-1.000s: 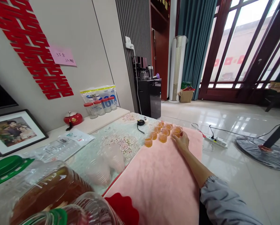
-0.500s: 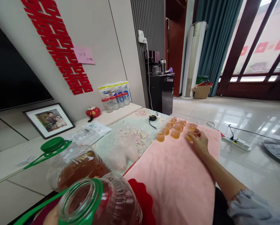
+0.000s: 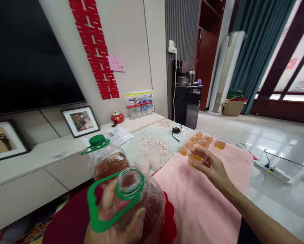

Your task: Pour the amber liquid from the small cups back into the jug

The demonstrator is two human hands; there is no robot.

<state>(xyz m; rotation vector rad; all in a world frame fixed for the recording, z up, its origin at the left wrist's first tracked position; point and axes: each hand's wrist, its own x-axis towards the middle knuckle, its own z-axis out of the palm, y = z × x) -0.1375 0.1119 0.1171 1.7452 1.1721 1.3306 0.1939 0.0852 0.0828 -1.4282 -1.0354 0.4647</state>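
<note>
My left hand (image 3: 116, 217) grips the green handle and neck of a big clear plastic jug (image 3: 139, 206) with amber liquid, its mouth uncapped. My right hand (image 3: 214, 169) holds a small clear plastic cup (image 3: 196, 156) of amber liquid above the pink cloth (image 3: 202, 203), close to the jug's mouth. A second jug (image 3: 104, 161) with a green cap stands just behind. Several more filled small cups (image 3: 202, 140) sit in a cluster at the far end of the cloth. A stack of empty clear cups (image 3: 150, 157) lies on the table's floral cover.
A low white cabinet (image 3: 40, 159) along the wall carries framed photos, a red teapot (image 3: 117, 117) and red-lidded jars (image 3: 139, 110). A dark TV hangs above. A black cable reel (image 3: 176, 130) lies on the table. A power strip (image 3: 271, 169) lies on the tiled floor.
My right hand lifted one filled cup from the cluster and brought it back toward the open jug. The view swung left and the jug in my left hand rose into view.
</note>
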